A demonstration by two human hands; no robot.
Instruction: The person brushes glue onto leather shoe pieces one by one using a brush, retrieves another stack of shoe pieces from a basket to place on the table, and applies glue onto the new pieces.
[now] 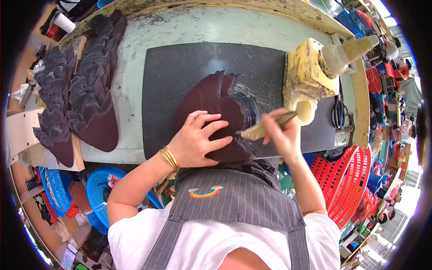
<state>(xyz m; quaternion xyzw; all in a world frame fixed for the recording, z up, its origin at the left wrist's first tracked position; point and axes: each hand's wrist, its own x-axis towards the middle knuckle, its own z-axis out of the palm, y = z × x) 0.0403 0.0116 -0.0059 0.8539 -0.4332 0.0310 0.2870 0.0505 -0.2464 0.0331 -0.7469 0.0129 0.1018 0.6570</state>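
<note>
Dark maroon cut pieces [198, 96], curved in outline, lie layered on a black mat [162, 67]. My left hand [200, 137] rests on them with its fingers spread, pressing flat. In my right hand [283, 132] is a brush [257, 131] with a worn, glue-crusted handle, its tip at the pieces' right edge. Greyish streaks mark the staggered edges there. Just beyond that hand stands a yellowed, glue-caked container [307, 67] with a cup-like opening [307, 111] on its near side. A pale cone-shaped nozzle [355, 51] sticks out at its upper right.
Fanned stacks of similar maroon pieces [101, 121] lie at the table's left. Scissors [338, 112] lie at the mat's right side. Below the table edge are a blue basket [96, 193] on the left and a red basket [335, 184] on the right. A raised wooden rim [216, 5] runs along the back.
</note>
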